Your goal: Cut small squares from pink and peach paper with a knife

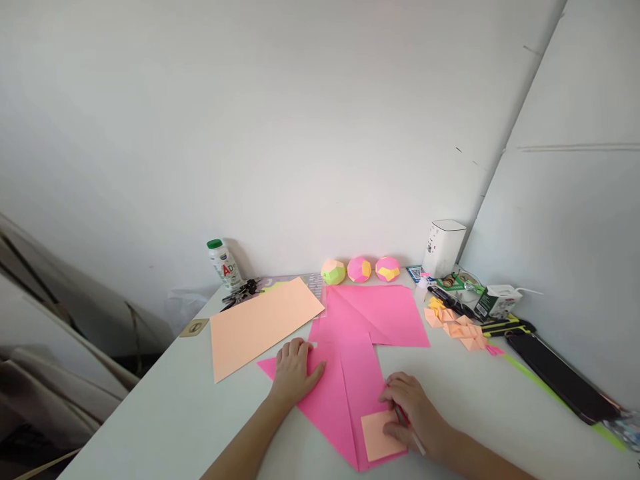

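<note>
My left hand (294, 365) lies flat with fingers together on a folded pink paper sheet (336, 393) on the white table (165, 413), pressing its left part down. My right hand (411, 408) is closed round a thin pen-like tool (409, 428) and rests on the right edge of the same pink sheet. Its fingertips touch a small peach square of paper (379, 435) lying on the pink sheet. More pink sheets (385, 312) lie just beyond, and a large peach sheet (260, 323) lies to the left.
Three paper balls (359, 269) sit by the wall, with a white bottle (223, 263) and keys (241, 292) at the left. At the right are a white box (443, 248), folded peach pieces (460, 329), a small carton (498, 301), a utility knife (505, 327), a black phone (560, 377).
</note>
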Demonstrator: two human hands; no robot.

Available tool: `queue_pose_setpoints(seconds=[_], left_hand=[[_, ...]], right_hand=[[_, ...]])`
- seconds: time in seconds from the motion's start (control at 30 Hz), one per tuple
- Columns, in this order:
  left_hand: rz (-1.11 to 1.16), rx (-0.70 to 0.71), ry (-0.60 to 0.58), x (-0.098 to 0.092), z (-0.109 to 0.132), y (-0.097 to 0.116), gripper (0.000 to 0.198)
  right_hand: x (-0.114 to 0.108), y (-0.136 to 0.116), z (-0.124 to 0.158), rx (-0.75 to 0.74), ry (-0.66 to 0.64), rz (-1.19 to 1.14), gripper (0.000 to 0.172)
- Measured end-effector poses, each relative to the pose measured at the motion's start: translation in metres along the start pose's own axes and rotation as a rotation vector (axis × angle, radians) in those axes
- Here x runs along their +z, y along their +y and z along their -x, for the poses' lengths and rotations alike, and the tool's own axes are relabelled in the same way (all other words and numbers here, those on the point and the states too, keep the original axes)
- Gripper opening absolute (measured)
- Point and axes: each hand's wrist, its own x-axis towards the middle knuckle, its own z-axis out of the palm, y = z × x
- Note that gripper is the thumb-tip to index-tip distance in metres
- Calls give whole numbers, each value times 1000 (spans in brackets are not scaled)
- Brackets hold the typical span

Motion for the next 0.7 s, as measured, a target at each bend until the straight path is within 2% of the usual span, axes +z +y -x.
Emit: queue_pose_setpoints(seconds=[0.2,0.37,0.53,0.7], left_hand=[[1,29,-2,1,0,-1,30],[-4,42,-11,2,0,-2,39],[-16,33,-18,2,0,-2,46],[-17,27,-28,2,-1,-1,49]], right_hand=[[2,1,1,0,21,9,30],[5,5,5,14,49,44,35],[8,16,7,119,79,117,45],[8,20,1,176,110,128,46]])
